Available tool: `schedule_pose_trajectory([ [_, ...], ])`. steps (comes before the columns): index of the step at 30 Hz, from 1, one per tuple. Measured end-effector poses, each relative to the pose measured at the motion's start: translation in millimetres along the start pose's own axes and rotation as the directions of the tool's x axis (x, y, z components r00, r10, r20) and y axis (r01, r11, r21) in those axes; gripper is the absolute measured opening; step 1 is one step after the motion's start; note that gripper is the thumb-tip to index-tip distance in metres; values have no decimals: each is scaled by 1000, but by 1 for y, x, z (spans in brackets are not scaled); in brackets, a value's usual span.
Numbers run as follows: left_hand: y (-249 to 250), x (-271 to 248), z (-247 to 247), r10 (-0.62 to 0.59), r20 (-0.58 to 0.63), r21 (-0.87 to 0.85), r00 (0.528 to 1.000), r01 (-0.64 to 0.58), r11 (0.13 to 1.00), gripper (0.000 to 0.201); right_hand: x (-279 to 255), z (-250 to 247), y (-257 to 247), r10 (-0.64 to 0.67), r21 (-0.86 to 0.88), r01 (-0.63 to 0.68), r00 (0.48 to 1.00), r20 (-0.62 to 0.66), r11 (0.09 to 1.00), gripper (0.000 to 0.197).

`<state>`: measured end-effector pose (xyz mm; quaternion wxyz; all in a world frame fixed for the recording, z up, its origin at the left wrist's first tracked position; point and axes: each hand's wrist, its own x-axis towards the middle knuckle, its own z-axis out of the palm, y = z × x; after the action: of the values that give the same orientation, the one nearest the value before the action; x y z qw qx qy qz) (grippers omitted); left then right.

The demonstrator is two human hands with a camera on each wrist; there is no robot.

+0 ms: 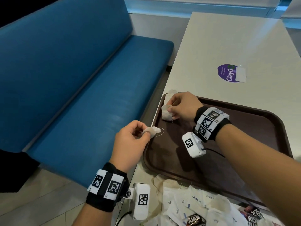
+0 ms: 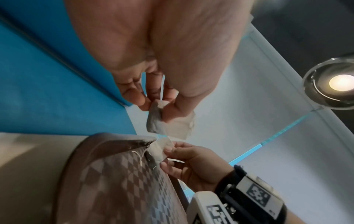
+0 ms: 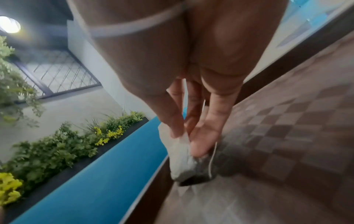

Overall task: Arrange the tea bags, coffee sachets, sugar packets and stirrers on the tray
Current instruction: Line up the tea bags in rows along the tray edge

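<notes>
1. At the far left corner of the brown tray (image 1: 254, 121), the right hand (image 1: 182, 106) is pinching a tea bag (image 1: 166, 113) and setting it down beside another tea bag (image 1: 171, 94), probably to keep like items grouped.
2. Just off the tray's left edge, the left hand (image 1: 130, 141) is pinching a third tea bag (image 1: 152, 131), seemingly next in line.
3. Near the desk (image 1: 228, 46) edge, sugar packets (image 1: 192, 203) and coffee sachets (image 1: 194, 220) are lying unsorted.

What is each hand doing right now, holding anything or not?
Left hand: pinching a crumpled beige paper tea bag, beside the brown plastic tray.
Right hand: pinching a pale rectangular tea bag at the tray's far corner.
</notes>
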<state>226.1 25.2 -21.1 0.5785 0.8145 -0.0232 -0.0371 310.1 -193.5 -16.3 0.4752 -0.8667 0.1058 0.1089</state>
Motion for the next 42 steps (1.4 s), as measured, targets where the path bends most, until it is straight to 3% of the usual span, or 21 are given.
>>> schedule_pose_trajectory([
  [6,-12,9,-2,-48,0,13,999,48,999,2,15,1,8,42,-12,-43,995,-86,999,11],
  [10,3,21,-4,-41,137,-5,990,42,999,15,16,0,14,27,-22,-29,997,-69,999,19],
  [15,26,45,-4,45,242,-101,969,-21,995,11,16,-3,18,49,57,-43,995,-93,997,27],
  [18,25,62,5,36,274,86,961,-62,994,16,15,-5,20,52,50,-47,995,-86,998,23],
  [22,19,75,20,-40,343,382,938,-101,919,23,14,-5,23,32,-9,-33,997,-70,999,15],
  [27,19,90,32,-87,318,467,944,-76,881,19,13,-6,23,12,-46,-14,999,-46,999,14],
  [37,26,97,33,-3,307,615,952,-196,763,9,6,-10,21,-31,-83,32,999,21,996,19],
  [39,25,91,29,17,347,630,938,-246,737,14,4,-9,21,-28,-92,29,1000,15,995,20],
  [42,19,81,24,20,473,639,881,-359,681,34,2,-9,22,-17,-94,17,1000,-2,995,19],
])
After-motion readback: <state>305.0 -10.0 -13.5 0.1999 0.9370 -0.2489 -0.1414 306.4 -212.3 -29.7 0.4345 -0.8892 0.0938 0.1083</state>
